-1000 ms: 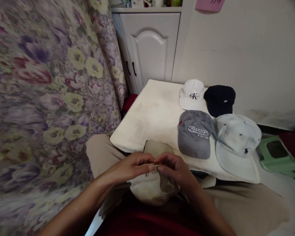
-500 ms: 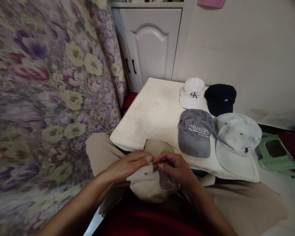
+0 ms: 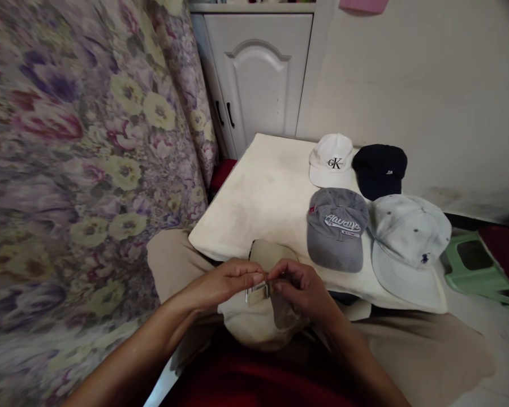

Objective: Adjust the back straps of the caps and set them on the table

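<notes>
A beige baseball cap (image 3: 250,325) rests in my lap with its back toward me and its brim (image 3: 275,252) pointing at the table. Across its rear opening runs an adjusting strap with a metal buckle (image 3: 257,294). My left hand (image 3: 220,282) pinches the strap at the buckle between thumb and fingers. From the other side, my right hand (image 3: 302,286) is closed on the strap, its fingertips almost meeting the left ones. The fingers hide part of the strap.
On the cream-covered table (image 3: 254,192) lie a white cap (image 3: 331,161), a navy cap (image 3: 380,168), a grey cap (image 3: 336,232) and a pale denim cap (image 3: 409,243). A floral curtain (image 3: 89,169) hangs at left. A green stool (image 3: 470,265) stands at right.
The metal buckle and a strap section now show below my left thumb, where a small eyelet was seen before. Both hands stay in nearly the same place.
</notes>
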The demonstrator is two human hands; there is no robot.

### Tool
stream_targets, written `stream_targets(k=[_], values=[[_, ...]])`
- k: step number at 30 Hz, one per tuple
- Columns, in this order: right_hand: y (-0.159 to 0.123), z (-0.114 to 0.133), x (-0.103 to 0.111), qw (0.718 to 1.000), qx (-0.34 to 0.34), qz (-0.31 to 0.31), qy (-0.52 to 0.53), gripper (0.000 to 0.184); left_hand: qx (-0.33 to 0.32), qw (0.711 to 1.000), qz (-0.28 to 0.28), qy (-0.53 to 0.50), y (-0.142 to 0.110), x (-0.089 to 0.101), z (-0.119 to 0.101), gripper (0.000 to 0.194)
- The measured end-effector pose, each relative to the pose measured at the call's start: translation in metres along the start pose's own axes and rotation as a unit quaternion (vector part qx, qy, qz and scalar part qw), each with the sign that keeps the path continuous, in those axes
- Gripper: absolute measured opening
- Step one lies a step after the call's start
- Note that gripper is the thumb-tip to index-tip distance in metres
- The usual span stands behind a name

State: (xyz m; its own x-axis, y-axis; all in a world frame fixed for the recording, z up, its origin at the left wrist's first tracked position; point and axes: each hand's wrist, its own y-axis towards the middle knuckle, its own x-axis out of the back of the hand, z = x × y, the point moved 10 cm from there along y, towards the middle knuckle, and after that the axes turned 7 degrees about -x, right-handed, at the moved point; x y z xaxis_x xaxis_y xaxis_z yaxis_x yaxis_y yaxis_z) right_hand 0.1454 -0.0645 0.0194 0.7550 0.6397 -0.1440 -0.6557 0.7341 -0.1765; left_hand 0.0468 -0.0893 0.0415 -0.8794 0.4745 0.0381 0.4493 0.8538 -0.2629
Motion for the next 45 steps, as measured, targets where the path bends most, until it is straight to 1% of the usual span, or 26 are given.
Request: stream_targets(k=[4,8,13,16,20,23,27,31,41,45], values=[[0.0,0.002,-0.001,1.0,0.009,0.008,0.017,0.008,0.003,1.0,-0.007,-0.004,0.0,-0.001,0.002,0.04],[0.001,0.0,0.0,1.0,0.004,0.001,0.03,0.01,0.007,1.0,-0.019,-0.003,-0.001,0.001,0.004,0.037],[0.002,-0.004,-0.001,0.999,-0.006,-0.001,0.052,0.011,0.024,1.0,-0.002,-0.012,-0.001,-0.001,0.006,0.038],[0.001,-0.004,-0.004,0.998,-0.012,0.005,0.057,0.01,0.018,1.0,-0.001,-0.008,0.0,-0.001,0.004,0.037],[-0.002,-0.003,-0.006,0.999,-0.015,0.015,0.049,0.01,0.028,0.999,-0.006,-0.021,0.001,-0.002,0.005,0.036],[-0.004,-0.003,-0.005,0.999,-0.018,0.011,0.046,0.011,0.04,0.999,-0.014,-0.029,0.001,-0.003,0.008,0.036],[-0.004,-0.002,-0.006,0.999,-0.021,0.01,0.03,0.013,0.035,0.998,-0.025,-0.035,0.001,-0.002,0.007,0.037],[-0.003,-0.001,-0.008,0.999,-0.03,0.008,0.028,0.021,0.037,0.998,-0.031,-0.034,0.001,-0.002,0.006,0.037],[-0.002,0.001,-0.013,0.999,-0.044,-0.012,-0.012,0.03,0.02,0.999,-0.027,-0.016,0.002,-0.005,0.007,0.033],[-0.003,0.003,-0.011,0.999,-0.031,-0.023,-0.028,0.031,0.019,0.999,-0.034,-0.01,0.002,-0.006,0.004,0.033]])
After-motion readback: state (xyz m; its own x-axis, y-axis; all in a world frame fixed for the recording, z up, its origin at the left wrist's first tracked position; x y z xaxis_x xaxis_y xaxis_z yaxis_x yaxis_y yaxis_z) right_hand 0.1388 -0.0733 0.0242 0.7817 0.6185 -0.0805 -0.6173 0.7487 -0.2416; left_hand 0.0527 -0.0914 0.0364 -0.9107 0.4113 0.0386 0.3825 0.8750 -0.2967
